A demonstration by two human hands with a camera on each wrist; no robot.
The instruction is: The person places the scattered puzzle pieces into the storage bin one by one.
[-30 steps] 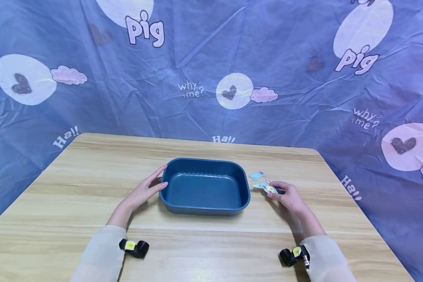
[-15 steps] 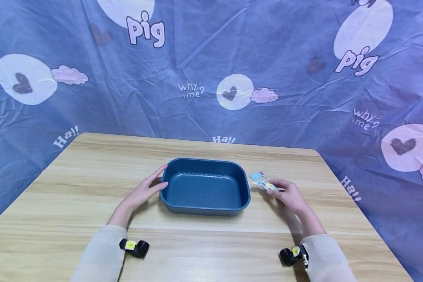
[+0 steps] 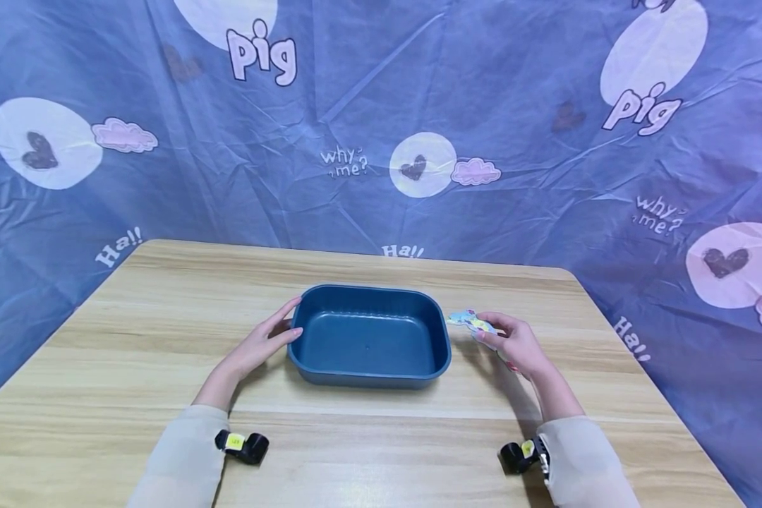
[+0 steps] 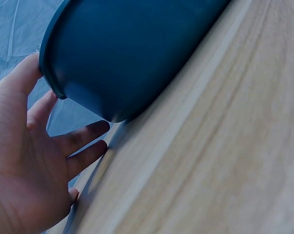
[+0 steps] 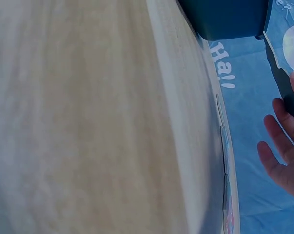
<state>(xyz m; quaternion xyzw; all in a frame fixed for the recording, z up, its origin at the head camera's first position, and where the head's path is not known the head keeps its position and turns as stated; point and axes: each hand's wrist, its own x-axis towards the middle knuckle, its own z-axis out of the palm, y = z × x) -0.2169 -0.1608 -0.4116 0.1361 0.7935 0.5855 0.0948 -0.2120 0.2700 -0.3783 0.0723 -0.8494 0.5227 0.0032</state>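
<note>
A dark blue plastic bin stands on the table, and my left hand holds its left end. The left thumb reaches over the rim; in the left wrist view one finger also touches the rim, while the others spread below it. To the bin's right, my right hand pinches a thin, irregular flat printed cutout in light blue and yellow. In the right wrist view this cutout is raised above the tabletop, its tip by the bin's rim. A light blue cutout lies behind it, partly covered.
More flat cutouts lie on the table under my right hand; a red bit of one shows beside the wrist. The pale wooden table ends at a blue printed cloth. Each wrist carries a small black camera.
My right hand has moved slightly up and left, toward the bin, with the cutout lifted in its fingers. A red bit by the wrist now shows. The left hand and bin stay put.
</note>
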